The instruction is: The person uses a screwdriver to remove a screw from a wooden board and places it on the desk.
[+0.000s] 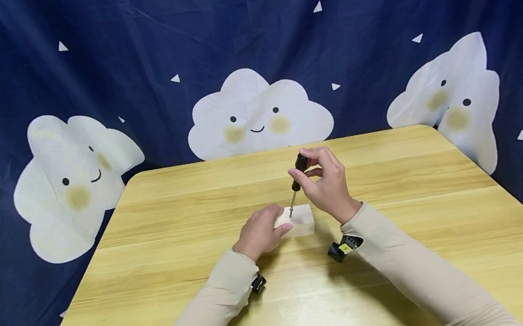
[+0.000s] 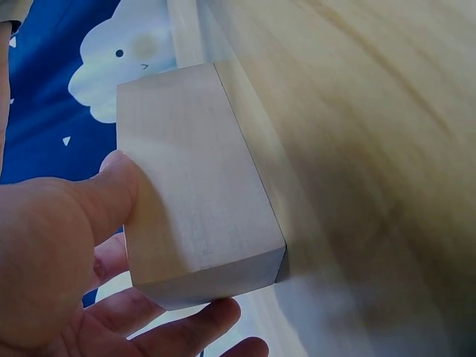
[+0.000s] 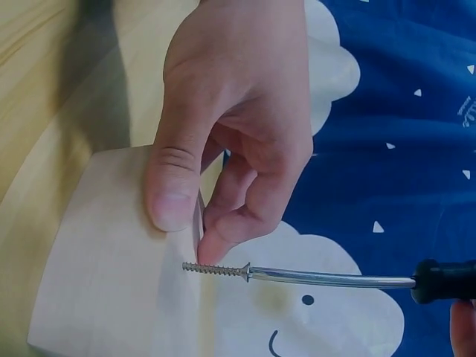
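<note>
A pale wooden block [image 1: 303, 224] lies on the table, and my left hand [image 1: 260, 231] grips its left end. In the left wrist view the thumb and fingers hold the block [image 2: 197, 178] along its side and end. My right hand [image 1: 329, 182] pinches the black handle of a screwdriver [image 1: 296, 180], which leans slightly over the block with its shaft pointing down. At the tip of the screwdriver [image 3: 327, 278] sits a threaded screw [image 3: 216, 270], its head against the shaft. The screw's threads show along its length; whether its point touches the block I cannot tell.
The light wood-grain table [image 1: 167, 270] spreads out around both hands. Behind it hangs a dark blue curtain [image 1: 149, 30] printed with smiling white clouds and small triangles. A small black camera [image 1: 336, 251] is strapped below the right wrist, another [image 1: 258, 283] at the left.
</note>
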Action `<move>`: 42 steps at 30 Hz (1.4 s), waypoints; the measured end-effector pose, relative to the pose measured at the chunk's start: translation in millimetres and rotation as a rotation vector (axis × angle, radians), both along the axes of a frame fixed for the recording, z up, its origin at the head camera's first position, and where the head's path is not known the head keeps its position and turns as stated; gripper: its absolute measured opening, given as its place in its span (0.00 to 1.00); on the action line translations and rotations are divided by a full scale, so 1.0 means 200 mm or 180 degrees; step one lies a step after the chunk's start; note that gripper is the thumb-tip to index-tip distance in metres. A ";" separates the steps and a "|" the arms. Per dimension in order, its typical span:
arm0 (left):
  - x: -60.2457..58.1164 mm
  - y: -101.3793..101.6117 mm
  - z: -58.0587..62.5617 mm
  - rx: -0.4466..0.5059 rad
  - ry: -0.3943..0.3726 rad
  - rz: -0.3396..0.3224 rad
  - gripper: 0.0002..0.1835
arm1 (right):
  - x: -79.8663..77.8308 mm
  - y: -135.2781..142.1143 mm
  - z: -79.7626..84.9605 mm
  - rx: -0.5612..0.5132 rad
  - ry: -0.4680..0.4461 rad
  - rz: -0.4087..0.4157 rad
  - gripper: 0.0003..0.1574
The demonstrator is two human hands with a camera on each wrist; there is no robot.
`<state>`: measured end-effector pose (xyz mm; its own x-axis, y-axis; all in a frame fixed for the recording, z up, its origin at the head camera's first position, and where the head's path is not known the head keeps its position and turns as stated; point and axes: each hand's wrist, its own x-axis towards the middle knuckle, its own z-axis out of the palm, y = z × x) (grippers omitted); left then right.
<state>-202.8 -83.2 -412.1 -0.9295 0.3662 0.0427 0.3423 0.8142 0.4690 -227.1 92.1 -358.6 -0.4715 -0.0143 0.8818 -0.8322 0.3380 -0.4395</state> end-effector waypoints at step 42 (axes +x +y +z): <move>0.00 0.01 0.00 -0.0019 -0.0058 0.0077 0.22 | 0.01 0.02 0.02 0.0087 -0.0175 -0.0021 0.30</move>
